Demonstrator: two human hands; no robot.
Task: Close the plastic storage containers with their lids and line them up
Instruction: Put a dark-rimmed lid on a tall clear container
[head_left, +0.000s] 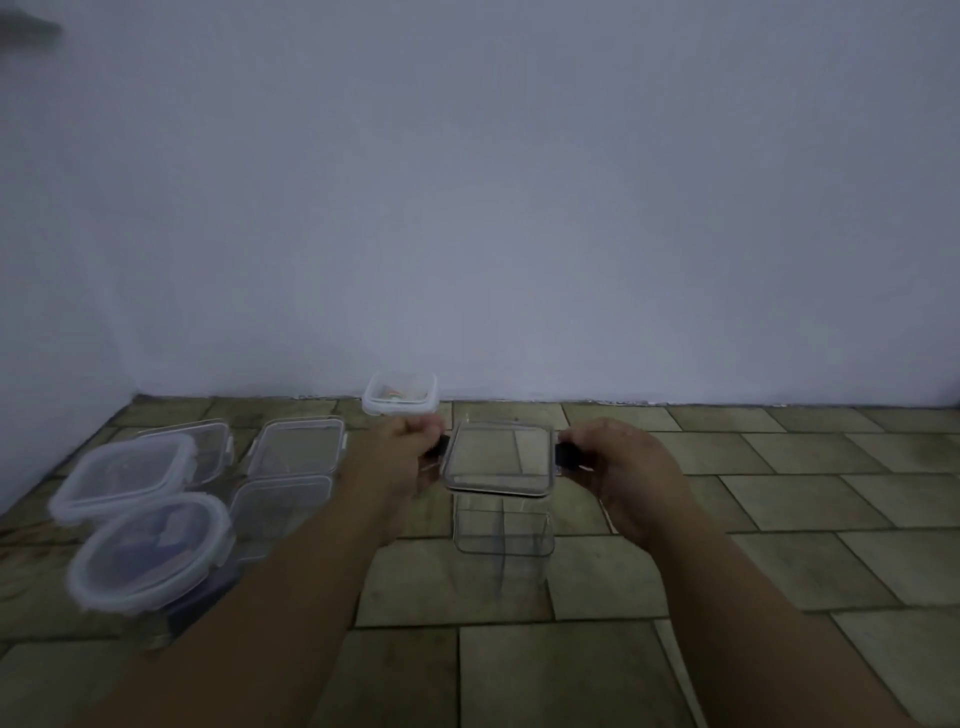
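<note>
The left hand (410, 452) and the right hand (618, 467), set apart, each pinch a black side clip on a clear rectangular plastic lid (498, 457), left clip (440, 447) and right clip (564, 453). The lid sits roughly level at the top of a tall clear plastic container (501, 540); whether it is fully seated cannot be told. The container stands on the greenish tiled floor (597, 675). Behind the left hand, near the pale wall (467, 208), is a small square white-rimmed container (400, 395). To the left lie two clear rectangular lidded boxes (296, 447), a rounded-square lidded container (124, 475) and a round lidded container (150, 551).
</note>
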